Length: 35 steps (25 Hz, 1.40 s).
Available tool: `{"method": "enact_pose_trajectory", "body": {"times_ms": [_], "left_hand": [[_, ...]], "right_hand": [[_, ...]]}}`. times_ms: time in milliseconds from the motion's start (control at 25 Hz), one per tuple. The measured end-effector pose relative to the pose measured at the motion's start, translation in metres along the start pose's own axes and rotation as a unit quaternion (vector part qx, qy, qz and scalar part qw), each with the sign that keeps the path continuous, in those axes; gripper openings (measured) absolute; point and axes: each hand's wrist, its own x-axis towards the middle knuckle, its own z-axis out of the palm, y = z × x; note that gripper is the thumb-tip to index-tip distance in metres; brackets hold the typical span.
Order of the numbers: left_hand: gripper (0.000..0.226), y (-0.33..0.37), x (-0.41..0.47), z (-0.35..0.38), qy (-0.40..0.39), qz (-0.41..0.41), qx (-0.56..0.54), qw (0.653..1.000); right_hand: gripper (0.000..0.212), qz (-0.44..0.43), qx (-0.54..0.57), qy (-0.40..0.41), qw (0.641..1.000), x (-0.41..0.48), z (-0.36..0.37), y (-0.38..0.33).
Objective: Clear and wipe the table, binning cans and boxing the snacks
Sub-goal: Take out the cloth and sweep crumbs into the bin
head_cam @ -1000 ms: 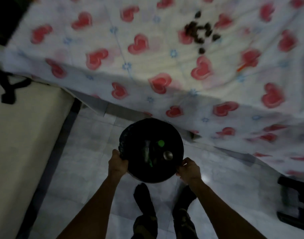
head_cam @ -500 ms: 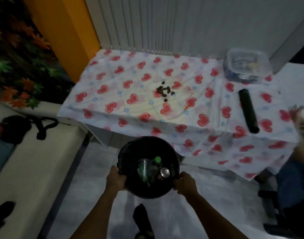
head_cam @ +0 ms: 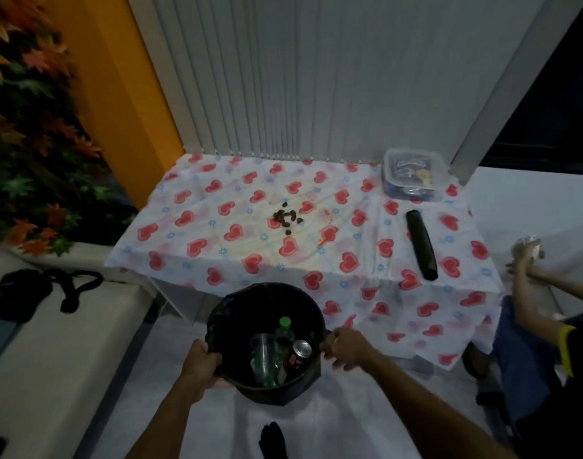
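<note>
Gripping the black bin (head_cam: 266, 303) by its rim, both hands stay outstretched: left hand (head_cam: 200, 362) clenched at 9 o'clock, right hand (head_cam: 346, 347) at 3 o'clock. The bin, holding a can (head_cam: 296, 354), sits in front of the worktop (head_cam: 217, 246).

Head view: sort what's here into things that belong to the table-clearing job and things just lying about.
Part of the job:
- black bin, held by left hand and right hand
- red can and green-capped bottle inside it
- dark crumbs on the heart tablecloth
- clear lidded box

Lying about:
- black bag
- autumn leaves
- black cylinder
</note>
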Motion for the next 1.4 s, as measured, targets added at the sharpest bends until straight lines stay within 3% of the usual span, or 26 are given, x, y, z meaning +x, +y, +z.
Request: {"method": "enact_pose_trajectory", "body": {"times_ms": [80,240,440,600,720,1080,1240,1400], "left_hand": [[0.036,0.012,0.016,0.006,0.004,-0.006,0.004,1.0],[0.03,0.032,0.053,0.017,0.002,0.012,0.049,0.999],[0.02,0.041,0.088,0.03,-0.036,-0.053,0.066,0.996],[0.018,0.045,0.097,0.033,-0.059,-0.083,0.078,0.992],[0.019,0.044,0.091,0.037,-0.057,-0.066,0.079,0.993],[0.024,0.043,0.089,0.043,-0.052,-0.072,0.059,0.994],[0.026,0.046,0.088,0.044,-0.057,-0.069,0.055,0.994],[0.024,0.048,0.088,0.042,-0.056,-0.067,0.059,0.994]], "right_hand": [[0.024,0.01,-0.054,0.044,0.998,0.025,-0.052,0.001],[0.023,0.065,-0.031,0.224,0.972,0.07,-0.158,0.026],[0.017,0.143,-0.001,0.309,0.94,0.105,-0.22,0.057],[0.053,0.164,-0.029,0.347,0.923,0.129,-0.23,0.071],[0.068,0.184,-0.04,0.337,0.922,0.145,-0.237,0.08],[0.063,0.217,-0.052,0.288,0.931,0.163,-0.259,0.096],[0.071,0.118,-0.143,0.298,0.936,0.166,-0.251,0.088],[0.039,0.018,-0.169,0.266,0.949,0.173,-0.234,0.08]]}}
